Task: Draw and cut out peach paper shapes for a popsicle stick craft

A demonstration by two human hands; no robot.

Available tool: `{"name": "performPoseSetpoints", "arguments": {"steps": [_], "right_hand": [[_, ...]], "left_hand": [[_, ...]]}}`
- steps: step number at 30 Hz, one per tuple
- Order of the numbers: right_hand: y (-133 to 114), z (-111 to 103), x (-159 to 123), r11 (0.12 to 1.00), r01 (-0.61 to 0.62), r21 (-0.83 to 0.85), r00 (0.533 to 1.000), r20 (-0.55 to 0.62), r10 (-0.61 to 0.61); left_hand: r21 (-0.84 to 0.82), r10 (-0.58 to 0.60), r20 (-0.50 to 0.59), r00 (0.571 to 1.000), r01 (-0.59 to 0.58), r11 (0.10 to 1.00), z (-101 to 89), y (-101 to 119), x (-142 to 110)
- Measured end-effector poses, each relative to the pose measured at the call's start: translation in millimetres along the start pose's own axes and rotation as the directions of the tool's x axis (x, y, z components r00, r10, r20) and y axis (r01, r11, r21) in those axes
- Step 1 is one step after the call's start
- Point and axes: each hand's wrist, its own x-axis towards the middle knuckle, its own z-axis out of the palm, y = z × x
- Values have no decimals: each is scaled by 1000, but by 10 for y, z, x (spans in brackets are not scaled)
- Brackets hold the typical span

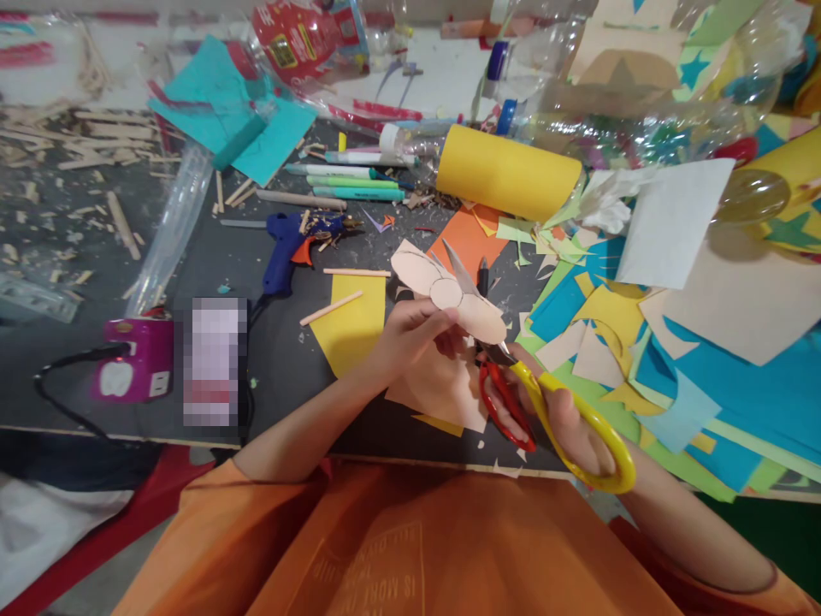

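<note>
My left hand [414, 329] pinches a peach paper cutout [447, 293] with rounded, petal-like lobes and a circle drawn at its centre. In my right hand [568, 419] are scissors [527, 381] with one yellow and one red handle, my fingers through the loops. The scissor blades are spread at the cutout's right side, one showing above it and part hidden behind it. Beneath both hands lies a larger peach paper sheet [442, 389]. A black pen [483, 275] is just beyond the cutout, close to an orange paper piece [467, 244].
Left are a blue glue gun [280, 257], a phone [215, 361] and a purple power box [132, 359]. Yellow paper [352, 316] holds two thin sticks. Markers [356, 181] and a yellow-wrapped bottle [506, 171] lie behind. Paper scraps [609, 325] cover the right side.
</note>
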Motion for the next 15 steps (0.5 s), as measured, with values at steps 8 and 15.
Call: {"name": "performPoseSetpoints", "arguments": {"steps": [8,15], "right_hand": [[-21,-52,-22,995,-53,-89,999,8,54],[-125,-62,-55,992,-67,-109,997,31,71]], "left_hand": [[83,6,-6,1000,-6,997,-5,6,-4],[58,13,2,1000,-13,998,-15,20,-5]]}}
